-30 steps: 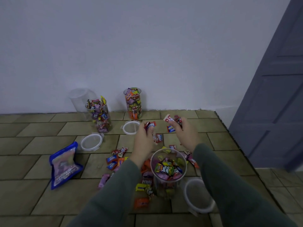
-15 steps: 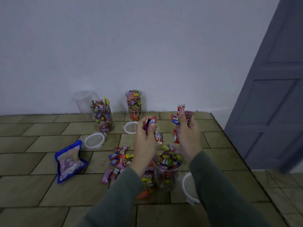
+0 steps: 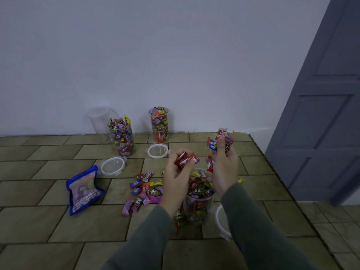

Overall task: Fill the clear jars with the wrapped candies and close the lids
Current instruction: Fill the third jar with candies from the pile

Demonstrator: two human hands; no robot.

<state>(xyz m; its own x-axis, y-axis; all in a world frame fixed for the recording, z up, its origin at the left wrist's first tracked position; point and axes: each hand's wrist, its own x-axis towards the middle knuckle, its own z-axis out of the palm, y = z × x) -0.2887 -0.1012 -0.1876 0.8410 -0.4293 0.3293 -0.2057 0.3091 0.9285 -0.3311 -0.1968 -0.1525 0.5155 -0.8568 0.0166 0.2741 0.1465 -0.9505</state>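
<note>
I am pinching two red wrapped candies [image 3: 186, 159] between the curled fingers and thumb of my left hand [image 3: 175, 178]. My right hand [image 3: 224, 168] is gripping a bunch of mixed wrapped candies [image 3: 220, 142], its fingers clenched round them so that a red-and-white wrapper is sticking up above the fingertips. Both hands are hovering just above the open mouth of the near clear jar [image 3: 198, 199], which is standing upright on the tiled floor [image 3: 58, 227] and is holding candies close to its rim. A loose pile of wrapped candies [image 3: 145, 190] is lying on the floor just left of this jar. A round lid [image 3: 222, 219] is lying beside the jar on its right, partly hidden by my right sleeve. Farther out, two filled jars [image 3: 121, 137] [image 3: 159, 124] are standing upright near the wall, both unlidded, each with a lid [image 3: 113, 166] [image 3: 157, 150] lying flat in front of it. An empty clear jar [image 3: 98, 118] is standing behind the left filled one. A blue candy bag [image 3: 83, 190] is lying well left of the pile.
</note>
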